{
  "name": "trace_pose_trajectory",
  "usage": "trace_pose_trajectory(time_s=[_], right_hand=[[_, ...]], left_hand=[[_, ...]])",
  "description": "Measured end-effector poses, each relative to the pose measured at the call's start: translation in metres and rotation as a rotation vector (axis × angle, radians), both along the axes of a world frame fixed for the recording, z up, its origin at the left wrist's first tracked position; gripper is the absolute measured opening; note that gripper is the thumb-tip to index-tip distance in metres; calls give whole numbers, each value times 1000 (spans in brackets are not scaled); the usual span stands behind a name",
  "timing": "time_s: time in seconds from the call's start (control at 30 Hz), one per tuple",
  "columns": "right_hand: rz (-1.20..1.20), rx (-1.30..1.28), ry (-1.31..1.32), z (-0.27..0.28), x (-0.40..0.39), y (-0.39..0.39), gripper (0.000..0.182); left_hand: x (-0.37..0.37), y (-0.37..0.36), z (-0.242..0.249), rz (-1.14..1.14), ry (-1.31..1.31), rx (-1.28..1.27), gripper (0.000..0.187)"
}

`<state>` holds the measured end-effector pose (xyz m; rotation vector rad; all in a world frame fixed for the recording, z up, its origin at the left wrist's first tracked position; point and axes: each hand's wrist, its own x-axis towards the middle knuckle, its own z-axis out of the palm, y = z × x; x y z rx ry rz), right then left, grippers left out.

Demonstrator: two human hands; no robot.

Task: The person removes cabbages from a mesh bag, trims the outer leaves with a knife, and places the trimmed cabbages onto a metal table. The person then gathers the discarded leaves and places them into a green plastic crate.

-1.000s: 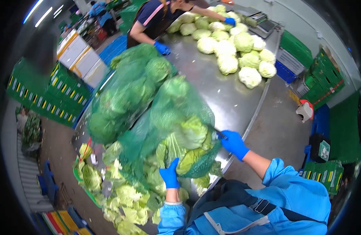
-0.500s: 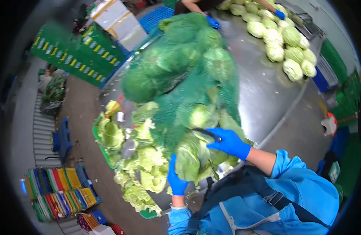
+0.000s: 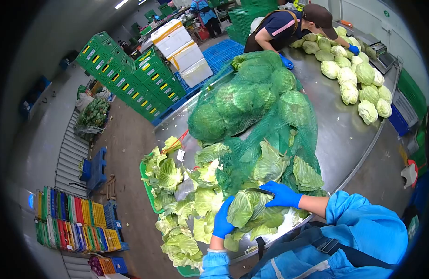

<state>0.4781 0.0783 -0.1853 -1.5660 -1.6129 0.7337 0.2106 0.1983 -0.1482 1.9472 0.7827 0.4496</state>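
Low in the view, a green cabbage (image 3: 241, 209) with loose outer leaves sits near the table's close edge. My left hand (image 3: 222, 220), in a blue glove, grips the cabbage's left side. My right hand (image 3: 284, 195), also gloved in blue, is closed around a knife (image 3: 259, 190); only its dark blade shows, lying along the top of the cabbage. Just beyond, a green mesh sack (image 3: 242, 156) spreads open, with leafy cabbage (image 3: 270, 162) at its near end. Whole cabbages (image 3: 233, 104) fill its far part.
Trimmed leaves (image 3: 182, 244) pile at the left over a green tray (image 3: 149, 188). Pale trimmed cabbages (image 3: 348, 76) cover the far right of the metal table (image 3: 338, 135). A co-worker (image 3: 289, 25) leans over them. Green crates (image 3: 126, 83) and white boxes (image 3: 182, 51) stand beyond the left edge.
The view has shifted, so the table appears lower and further right, and the co-worker is more fully visible. My hands remain at the cabbage, with the knife now across its top.
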Motion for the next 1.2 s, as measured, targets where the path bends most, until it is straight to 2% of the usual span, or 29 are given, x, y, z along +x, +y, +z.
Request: trace_pose_trajectory(time_s=[0.1,0.2,0.27,0.33,0.4,0.43,0.5,0.53,0.6,0.67,0.7,0.8,0.83,0.9,0.93,0.97,1.03,1.07,1.1,1.13,1.17,1.2], right_hand=[[-225,-267,163,-6,0,-7,45],[-334,-185,182,-41,15,-3,31],[-501,-316,120,-40,51,5,34],[-612,-149,-38,5,59,-3,44],[-224,119,-112,60,25,-10,57],[-125,22,-78,59,10,-8,61],[74,-158,-12,54,-18,-11,70],[62,-245,54,46,-23,-13,73],[43,-407,180,23,-31,-7,81],[56,-349,191,18,-43,-6,87],[60,-323,166,16,-50,-8,87],[28,-250,193,19,-72,-14,85],[33,-198,234,24,-75,-13,85],[28,-72,277,16,-83,-18,79],[79,-218,363,16,-83,-19,76],[130,-365,450,18,-82,-18,74],[232,-590,550,-3,-88,-21,67],[153,-486,457,-19,-89,-27,66],[71,-381,361,-32,-88,-36,65],[-11,-277,261,-39,-87,-42,64],[-59,-350,152,-11,-76,-41,58],[-58,-231,61,-5,-67,-41,57]], left_hand=[[10,7,22,-179,44,229,62],[4,3,4,-229,30,290,57],[2,-12,-4,-149,-19,203,51],[5,-33,7,-100,5,248,49],[6,-63,3,27,39,296,48],[10,-69,9,39,35,307,43],[9,-80,-14,214,-165,113,49],[8,-83,-28,303,-269,21,52],[2,-86,-49,508,-648,-634,50],[-1,-89,-48,680,-1017,-1307,50],[-13,-89,-43,429,-1083,-1499,46],[-17,-89,-24,640,-860,-1055,56],[-18,-91,-10,681,-827,-935,68],[-25,-92,-3,722,-547,-476,74],[-29,-94,2,732,-400,-253,78],[-34,-94,21,647,-128,134,94],[-30,-99,39,475,302,402,100],[-27,-102,42,375,514,532,103],[-22,-110,34,361,421,483,105],[-28,-117,8,377,308,308,105],[-27,-124,8,367,387,322,104],[-24,-129,10,352,464,335,104]])
